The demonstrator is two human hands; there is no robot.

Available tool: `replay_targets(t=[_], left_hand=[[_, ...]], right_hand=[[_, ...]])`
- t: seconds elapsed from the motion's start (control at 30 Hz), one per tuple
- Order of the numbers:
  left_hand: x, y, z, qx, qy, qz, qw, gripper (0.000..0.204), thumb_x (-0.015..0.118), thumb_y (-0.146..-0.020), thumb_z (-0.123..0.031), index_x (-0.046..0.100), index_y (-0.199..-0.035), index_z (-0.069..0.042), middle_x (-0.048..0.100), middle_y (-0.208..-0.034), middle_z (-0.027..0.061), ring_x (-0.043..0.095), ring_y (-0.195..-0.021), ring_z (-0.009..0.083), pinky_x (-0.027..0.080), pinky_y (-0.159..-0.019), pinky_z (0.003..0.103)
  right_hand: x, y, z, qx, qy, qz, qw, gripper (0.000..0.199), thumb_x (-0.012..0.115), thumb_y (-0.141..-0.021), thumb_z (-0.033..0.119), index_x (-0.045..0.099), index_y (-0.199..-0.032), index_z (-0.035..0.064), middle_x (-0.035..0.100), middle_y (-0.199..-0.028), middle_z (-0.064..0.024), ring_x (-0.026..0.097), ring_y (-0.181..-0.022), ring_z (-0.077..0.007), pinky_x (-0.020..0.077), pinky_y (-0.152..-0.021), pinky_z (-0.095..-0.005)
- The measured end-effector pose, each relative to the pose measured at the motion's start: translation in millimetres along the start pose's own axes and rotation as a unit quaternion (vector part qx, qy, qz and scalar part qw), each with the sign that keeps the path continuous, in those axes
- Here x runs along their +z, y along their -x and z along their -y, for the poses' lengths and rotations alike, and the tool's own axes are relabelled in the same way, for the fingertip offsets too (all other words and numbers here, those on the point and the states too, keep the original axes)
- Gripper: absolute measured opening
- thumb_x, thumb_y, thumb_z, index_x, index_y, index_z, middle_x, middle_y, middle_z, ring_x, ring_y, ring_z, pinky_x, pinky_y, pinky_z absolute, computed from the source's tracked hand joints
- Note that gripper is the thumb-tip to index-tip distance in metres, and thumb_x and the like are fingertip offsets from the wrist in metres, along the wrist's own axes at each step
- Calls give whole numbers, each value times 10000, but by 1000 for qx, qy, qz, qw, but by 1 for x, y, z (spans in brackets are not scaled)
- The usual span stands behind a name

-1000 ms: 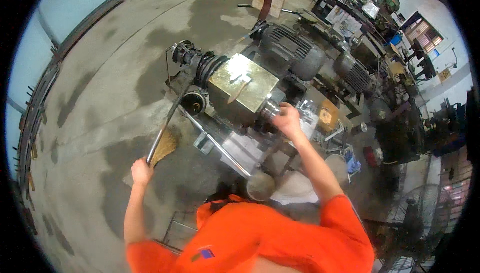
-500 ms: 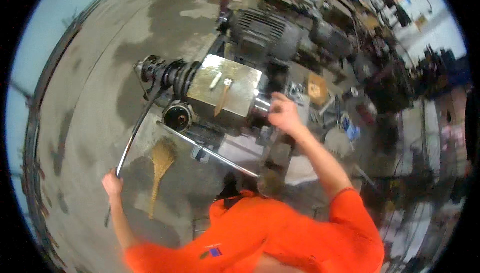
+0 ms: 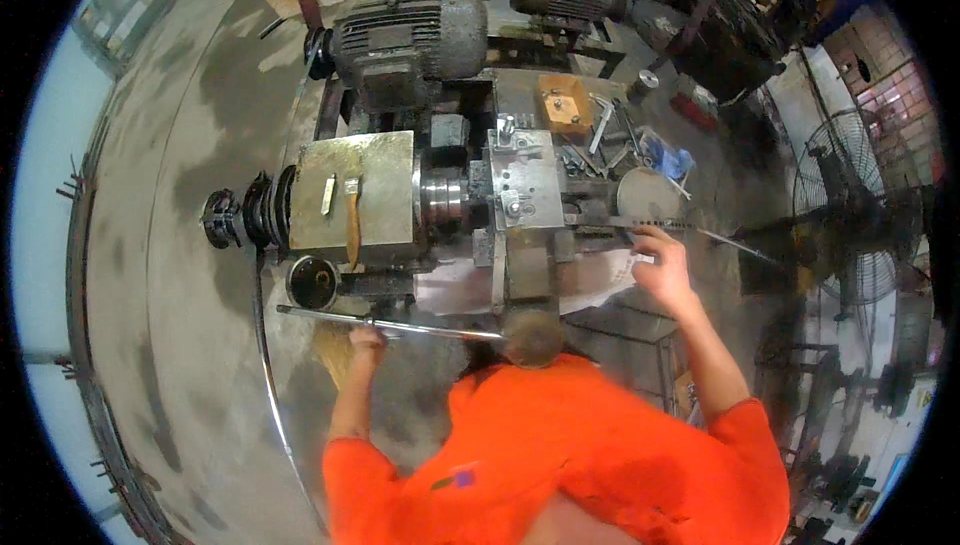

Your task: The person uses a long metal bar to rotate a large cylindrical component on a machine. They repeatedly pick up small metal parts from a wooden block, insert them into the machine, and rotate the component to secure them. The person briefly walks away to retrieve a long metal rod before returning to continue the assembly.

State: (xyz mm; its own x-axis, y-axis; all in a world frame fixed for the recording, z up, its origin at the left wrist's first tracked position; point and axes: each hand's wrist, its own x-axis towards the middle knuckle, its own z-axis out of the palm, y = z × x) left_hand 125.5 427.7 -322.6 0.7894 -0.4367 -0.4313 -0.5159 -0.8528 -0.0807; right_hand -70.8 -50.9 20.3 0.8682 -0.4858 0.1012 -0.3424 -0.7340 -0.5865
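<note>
Gripping a long thin metal rod (image 3: pixel 400 325) at about 7 o'clock of the lathe (image 3: pixel 470 205), the left hand (image 3: pixel 366 341) is curled shut around it, a straw broom head (image 3: pixel 333 355) just beside it. The right hand (image 3: pixel 660 267), at 4 o'clock, rests with fingers spread on the machine's bed near a round metal disc (image 3: pixel 645 193); whether it grips anything cannot be told.

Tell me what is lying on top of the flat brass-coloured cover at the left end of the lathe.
On the cover lie a wooden-handled tool and a small pale piece beside it. What sits under the cover is hidden. The left hand grips a long rod below.
</note>
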Motion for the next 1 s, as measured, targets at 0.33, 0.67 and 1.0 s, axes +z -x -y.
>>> replay_targets(t=[0.33,0.67,1.0], left_hand=[[-61,43,5,-144,98,-64,983,344,585,-766,-360,631,-905,-49,634,-776,155,610,-735,325,483,-654,422],[-169,101,-42,-254,753,-254,551,373,574,-782,-87,488,-1103,81,606,-797,112,600,-697,172,468,-580,262],[-129,20,-62,-278,788,-353,420,199,540,-828,-65,441,-928,75,580,-744,195,608,-595,276,518,-484,382]], right_hand=[[-47,13,-201,106,167,-68,978,458,582,-574,153,599,-1012,20,586,-1072,-151,568,-970,-301,444,-833,-337],[-100,13,-375,300,373,89,873,427,584,-662,167,550,-1065,32,565,-1058,-168,520,-1017,-310,409,-872,-413],[-63,117,-376,283,312,4,907,272,583,-586,185,580,-805,22,600,-751,-209,571,-743,-400,455,-706,-461]])
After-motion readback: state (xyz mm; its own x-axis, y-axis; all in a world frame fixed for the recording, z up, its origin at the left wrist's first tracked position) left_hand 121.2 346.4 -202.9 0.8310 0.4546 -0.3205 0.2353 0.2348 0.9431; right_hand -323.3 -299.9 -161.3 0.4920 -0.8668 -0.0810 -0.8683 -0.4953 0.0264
